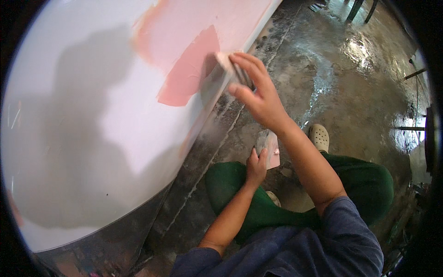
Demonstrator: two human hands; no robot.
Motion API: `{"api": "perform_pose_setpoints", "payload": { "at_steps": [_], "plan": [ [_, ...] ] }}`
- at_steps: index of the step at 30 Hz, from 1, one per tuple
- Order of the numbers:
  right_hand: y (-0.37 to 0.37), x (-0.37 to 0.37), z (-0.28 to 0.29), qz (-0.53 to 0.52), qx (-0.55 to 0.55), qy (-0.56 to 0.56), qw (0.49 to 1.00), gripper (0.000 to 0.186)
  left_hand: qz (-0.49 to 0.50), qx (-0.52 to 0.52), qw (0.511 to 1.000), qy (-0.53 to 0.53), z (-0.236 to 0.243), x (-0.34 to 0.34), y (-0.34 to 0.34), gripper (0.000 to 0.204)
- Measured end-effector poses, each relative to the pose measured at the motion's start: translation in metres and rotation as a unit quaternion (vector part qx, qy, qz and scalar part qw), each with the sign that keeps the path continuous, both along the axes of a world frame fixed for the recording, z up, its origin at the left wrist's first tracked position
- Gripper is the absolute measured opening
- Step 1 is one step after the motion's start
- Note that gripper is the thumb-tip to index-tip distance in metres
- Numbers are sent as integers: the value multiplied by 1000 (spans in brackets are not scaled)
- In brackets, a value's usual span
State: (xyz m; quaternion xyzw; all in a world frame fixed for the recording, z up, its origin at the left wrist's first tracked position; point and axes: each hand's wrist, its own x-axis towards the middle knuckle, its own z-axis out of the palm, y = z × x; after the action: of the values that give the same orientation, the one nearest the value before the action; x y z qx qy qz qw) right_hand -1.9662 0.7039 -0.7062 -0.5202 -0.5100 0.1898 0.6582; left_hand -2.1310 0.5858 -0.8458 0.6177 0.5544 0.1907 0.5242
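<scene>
A large white curved panel (152,161) carries a fresh-looking pink patch of filler (189,74). At the panel's right edge, beside that patch, my right hand (263,99) grips a pale flat-edged spreader (224,62), its fingers curled round it. The spreader and fingertips are smeared by motion, so whether it touches the panel I cannot tell. Lower down, between my knees, my left hand (256,166) is closed on a grey-smeared flat plate (273,157) with pink filler on it.
A wet, stained concrete floor (341,92) runs to the right of the panel. Below me are my green-trousered knees (364,184) and a beige clog (319,137). Dark legs of some stand (355,10) are at the far right. Paler orange smears (143,34) mark the panel.
</scene>
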Motion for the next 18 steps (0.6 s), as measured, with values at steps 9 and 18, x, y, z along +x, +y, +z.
{"api": "perform_pose_setpoints", "payload": {
  "at_steps": [9,18],
  "plan": [
    [16,12,16,53,-58,205,976,55,7,-1,1000,-19,-5,-2,0,44],
    [-43,-102,20,64,-72,48,994,59,0,-91,993,80,-1,6,-1,83]
  ]
}}
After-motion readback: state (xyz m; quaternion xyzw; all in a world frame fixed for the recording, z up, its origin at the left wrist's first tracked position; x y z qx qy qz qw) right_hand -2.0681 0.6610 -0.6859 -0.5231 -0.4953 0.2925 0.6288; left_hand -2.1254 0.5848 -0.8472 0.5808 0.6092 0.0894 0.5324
